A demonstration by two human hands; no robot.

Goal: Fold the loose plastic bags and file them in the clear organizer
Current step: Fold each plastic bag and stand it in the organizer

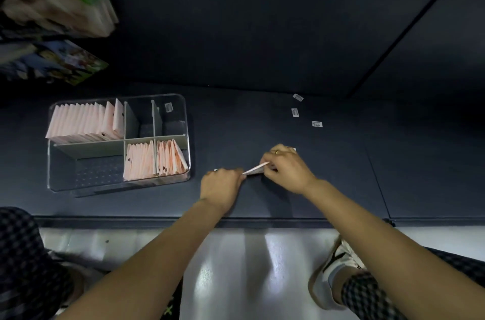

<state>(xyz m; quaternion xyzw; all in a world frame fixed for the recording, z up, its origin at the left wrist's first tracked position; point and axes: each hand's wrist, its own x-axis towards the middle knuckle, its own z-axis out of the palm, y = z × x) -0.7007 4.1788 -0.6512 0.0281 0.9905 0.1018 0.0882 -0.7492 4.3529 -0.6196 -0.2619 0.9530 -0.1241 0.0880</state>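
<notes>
Both hands on one pink plastic bag (256, 169), low over dark mat (262, 123) right of clear organizer (183, 120). Left hand (221, 184) pinches near end; right hand (287, 167) curls round far end, apparently mid-fold. Three organizer compartments hold folded pink bags (84, 120) on edge.

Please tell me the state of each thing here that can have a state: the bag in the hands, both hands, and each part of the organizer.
pink bag: folded into a narrow strip, held between both hands.
left hand: pinches the strip's left end.
right hand: grips its right end.
clear organizer: three compartments hold upright folded bags, three hold none.
small labels: lying loose on the table.
</notes>
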